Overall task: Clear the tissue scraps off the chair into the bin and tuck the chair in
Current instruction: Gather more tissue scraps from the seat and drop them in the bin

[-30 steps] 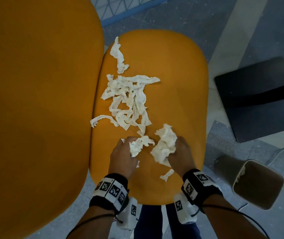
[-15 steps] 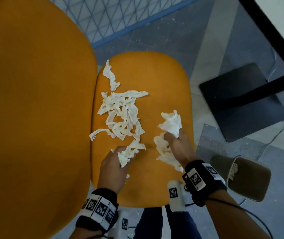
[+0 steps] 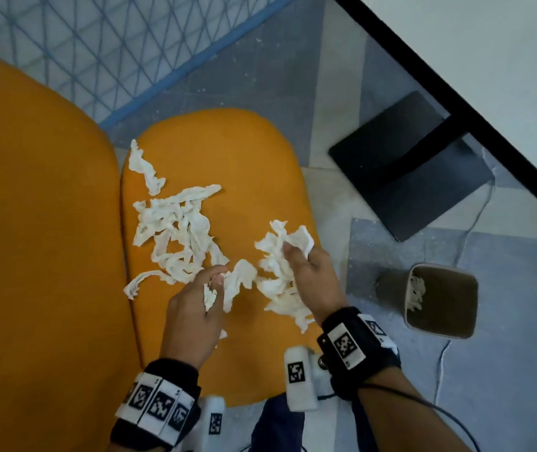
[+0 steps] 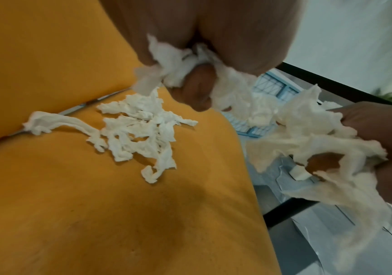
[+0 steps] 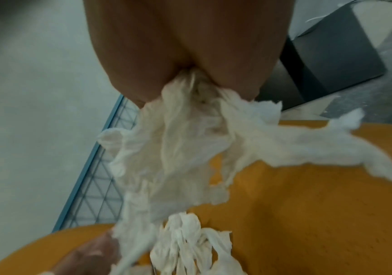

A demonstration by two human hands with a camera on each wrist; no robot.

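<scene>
On the orange chair seat point(image 3: 247, 164), the left hand point(image 3: 192, 318) pinches a small bunch of tissue point(image 3: 238, 282) near the seat's middle, fingers curled round it, while the right hand point(image 3: 312, 275) grips a larger wad of tissue point(image 3: 277, 256) above the seat's right edge, strips hanging down from the fist. A loose tangle of tissue scraps point(image 3: 172, 230) lies along the seat's left edge beside the chair back point(image 3: 39, 256), and the bin point(image 3: 440, 301) stands on the floor just right of the chair, a few scraps against its inner wall
</scene>
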